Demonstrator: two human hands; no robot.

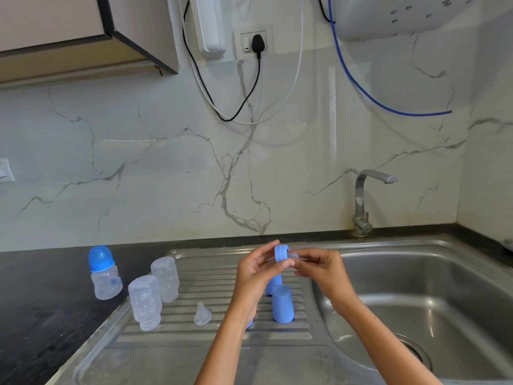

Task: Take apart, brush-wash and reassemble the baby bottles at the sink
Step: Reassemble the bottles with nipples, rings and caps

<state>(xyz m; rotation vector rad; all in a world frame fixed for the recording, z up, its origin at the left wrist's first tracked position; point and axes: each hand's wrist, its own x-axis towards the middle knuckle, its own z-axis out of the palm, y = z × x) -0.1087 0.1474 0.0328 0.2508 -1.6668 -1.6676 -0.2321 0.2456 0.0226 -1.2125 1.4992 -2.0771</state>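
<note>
Over the ribbed drainboard point(211, 333), my left hand point(256, 273) holds a blue screw ring point(281, 252) between thumb and fingers. My right hand point(319, 269) pinches a clear nipple point(293, 255) at the ring's opening. Two clear bottle bodies point(145, 301) point(165, 277) stand upside down on the drainboard's left part. A loose clear nipple point(202, 314) lies between them and my arms. A blue cap point(282, 303) stands below my hands, another blue cap point(273, 283) partly hidden behind it. An assembled bottle with a blue cap point(104, 272) stands on the dark counter.
The steel sink basin point(416, 295) lies to the right, with its drain point(415, 354) and a tap point(363, 201) at the back. A small blue piece point(249, 324) peeks out under my left forearm. The black counter point(41, 315) stretches to the left.
</note>
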